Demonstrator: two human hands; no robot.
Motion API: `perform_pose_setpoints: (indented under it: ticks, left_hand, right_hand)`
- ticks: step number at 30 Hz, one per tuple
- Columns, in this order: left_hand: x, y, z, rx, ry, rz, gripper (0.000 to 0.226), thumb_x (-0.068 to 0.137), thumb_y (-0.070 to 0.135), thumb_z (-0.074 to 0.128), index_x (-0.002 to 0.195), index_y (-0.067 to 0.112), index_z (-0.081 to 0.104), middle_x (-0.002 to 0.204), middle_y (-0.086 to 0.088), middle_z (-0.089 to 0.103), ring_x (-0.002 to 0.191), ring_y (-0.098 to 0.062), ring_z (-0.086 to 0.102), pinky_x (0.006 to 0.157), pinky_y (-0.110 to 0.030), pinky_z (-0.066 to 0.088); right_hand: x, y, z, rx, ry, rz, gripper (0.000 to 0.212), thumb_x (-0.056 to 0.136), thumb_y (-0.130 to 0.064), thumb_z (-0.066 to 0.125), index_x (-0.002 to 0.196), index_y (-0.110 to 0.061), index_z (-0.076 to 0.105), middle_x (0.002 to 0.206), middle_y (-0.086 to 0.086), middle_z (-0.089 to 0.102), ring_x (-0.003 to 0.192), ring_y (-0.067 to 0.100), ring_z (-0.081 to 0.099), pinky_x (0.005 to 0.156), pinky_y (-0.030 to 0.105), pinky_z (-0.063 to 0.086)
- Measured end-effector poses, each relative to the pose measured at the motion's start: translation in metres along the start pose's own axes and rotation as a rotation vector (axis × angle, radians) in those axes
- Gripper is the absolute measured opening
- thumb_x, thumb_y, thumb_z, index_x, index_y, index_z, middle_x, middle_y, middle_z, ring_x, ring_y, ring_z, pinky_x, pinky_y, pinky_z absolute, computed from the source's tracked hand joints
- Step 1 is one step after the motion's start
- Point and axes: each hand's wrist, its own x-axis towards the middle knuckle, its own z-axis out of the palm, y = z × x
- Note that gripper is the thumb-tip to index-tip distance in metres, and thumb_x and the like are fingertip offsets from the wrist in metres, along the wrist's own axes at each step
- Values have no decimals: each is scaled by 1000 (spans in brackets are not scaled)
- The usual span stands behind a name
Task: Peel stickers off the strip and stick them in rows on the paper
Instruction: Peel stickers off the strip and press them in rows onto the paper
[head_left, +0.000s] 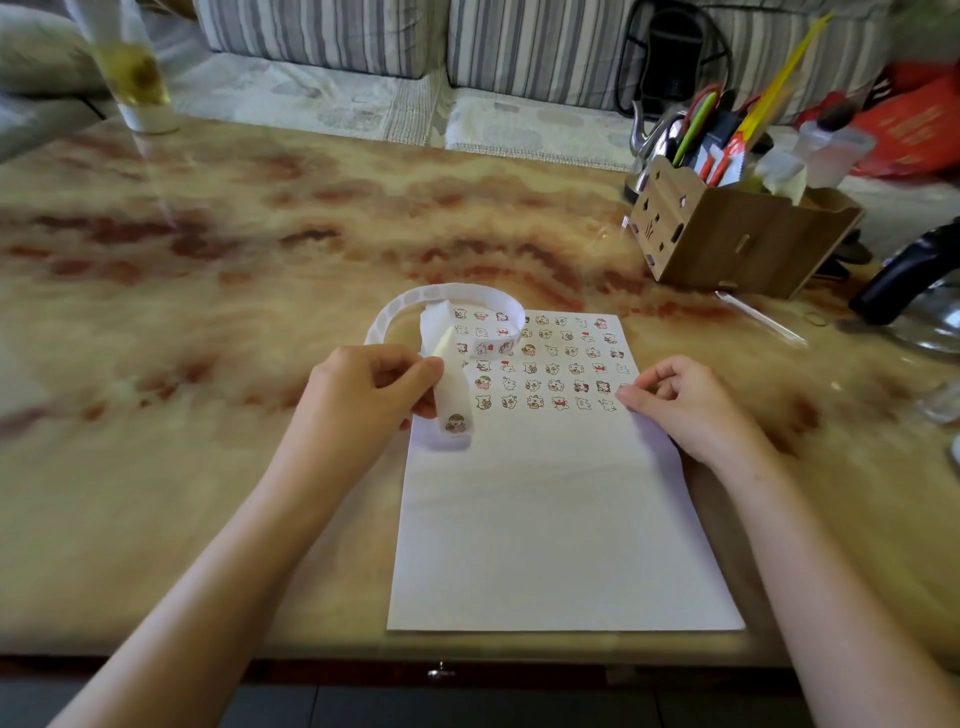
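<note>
A white sheet of paper (550, 519) lies on the table, its far half covered with several rows of small cartoon stickers (550, 370). My left hand (363, 400) grips a long white sticker strip (452, 306) that curls up in a loop over the paper's far left corner. One sticker (456, 423) shows on the strip's lower end below my fingers. My right hand (685, 405) rests at the paper's right edge, fingers curled, fingertips touching the sheet at the right end of the nearest sticker rows. Whether it pinches a sticker cannot be seen.
A wooden organiser box (727, 234) with pens and scissors stands at the back right. A dark handle and glass lid (914, 291) lie at the far right. A tall glass (135, 67) stands at the back left. A striped sofa (415, 36) is behind the table.
</note>
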Motion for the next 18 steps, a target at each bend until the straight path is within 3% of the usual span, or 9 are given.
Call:
perform_pose_setpoints:
  ticks: [2, 5, 9, 13, 18]
  left_hand:
    - [0, 0, 0, 7, -2, 0, 25, 90, 29, 59, 72, 20, 73, 69, 9, 73, 77, -15, 71, 78, -32, 56]
    - [0, 0, -1, 6, -2, 8, 26, 91, 29, 58, 72, 19, 73, 70, 8, 73, 78, -18, 71, 80, -36, 56]
    - [1, 1, 0, -44, 4, 16, 24, 92, 24, 58, 75, 15, 73, 71, 3, 74, 71, -9, 71, 64, -21, 53]
    - [1, 3, -1, -115, 16, 32, 23, 93, 21, 57, 77, 13, 73, 72, 2, 74, 65, -5, 70, 54, -12, 49]
    - [1, 5, -1, -169, 20, 46, 24, 95, 21, 55, 82, 13, 73, 72, 2, 73, 62, -5, 68, 52, -14, 49]
  right_hand:
    - [0, 2, -2, 27, -11, -10, 16, 83, -24, 72, 80, -19, 57, 63, 1, 56, 70, 23, 56, 74, 38, 44]
    - [1, 5, -4, 47, -48, -9, 15, 83, -19, 72, 80, -19, 57, 60, 1, 52, 64, 19, 51, 74, 35, 41]
    - [-2, -2, -4, 6, -5, -38, 14, 88, -17, 65, 80, -22, 56, 64, 0, 58, 67, 17, 54, 69, 31, 40]
    - [-25, -37, -4, 154, 99, -230, 9, 90, -21, 62, 81, -22, 61, 68, -3, 66, 61, 3, 59, 58, 16, 40]
    - [-65, -81, 25, 395, -138, -398, 7, 83, -19, 72, 84, -22, 67, 81, -6, 72, 75, 5, 63, 67, 17, 45]
